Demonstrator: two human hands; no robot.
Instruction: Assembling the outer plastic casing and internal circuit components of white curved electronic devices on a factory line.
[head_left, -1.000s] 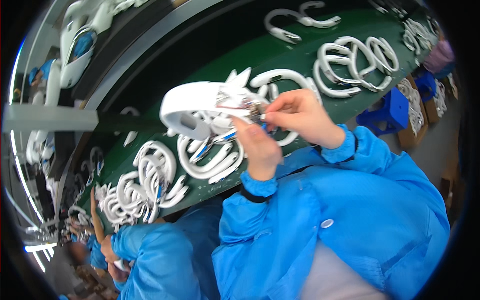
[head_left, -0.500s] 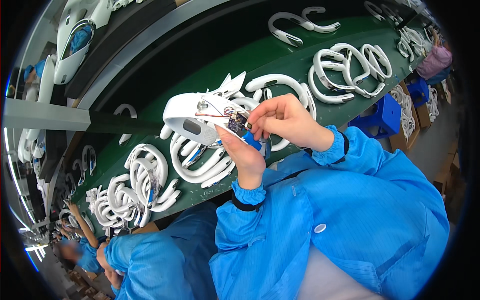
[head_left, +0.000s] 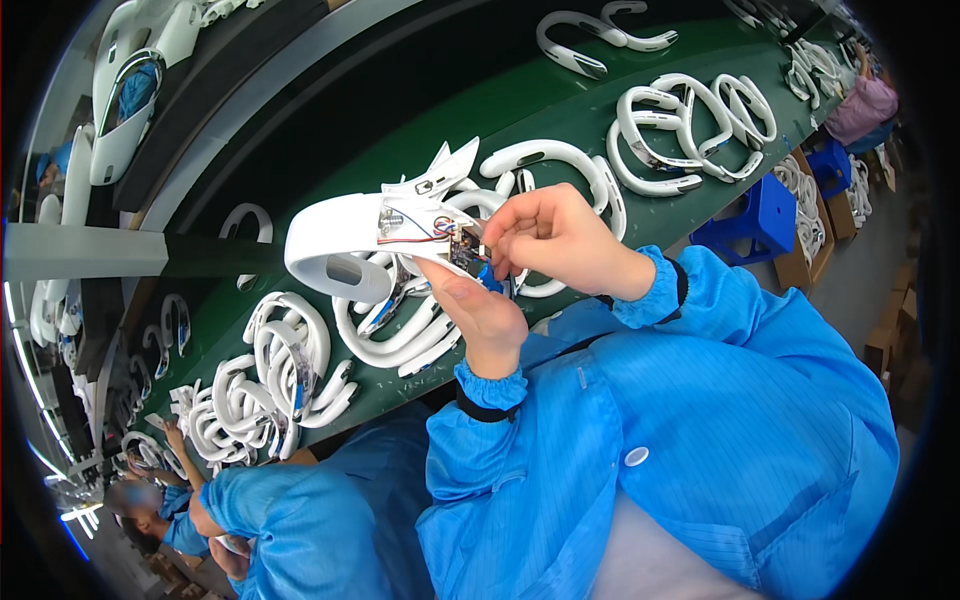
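Note:
My left hand [head_left: 482, 315] is closed around the lower edge of a white curved neck fan [head_left: 325, 232], which hangs above the bench with its shell opened. Inside it show a small dark circuit board [head_left: 463, 252], thin red and dark wires [head_left: 412, 240] and a metal spring-like part. A blue piece [head_left: 489, 278] sits beside the board, by my left fingers. At the board's right edge, my right hand [head_left: 565, 242] has thumb and fingertips pinched together. Whatever lies between those fingertips is too small and too covered to make out.
The green bench [head_left: 400, 150] carries several white neck fans, with a heap [head_left: 290, 360] at left and a group [head_left: 690, 135] at right. A blue stool [head_left: 752, 222] and a box of parts [head_left: 797, 215] stand at right. A co-worker's blue sleeve [head_left: 290, 510] is close at left.
The neck fan has shifted left and turned slightly, so its blank outer band shows more. My right fingertips remain at the board. The co-worker's arm at left has moved slightly.

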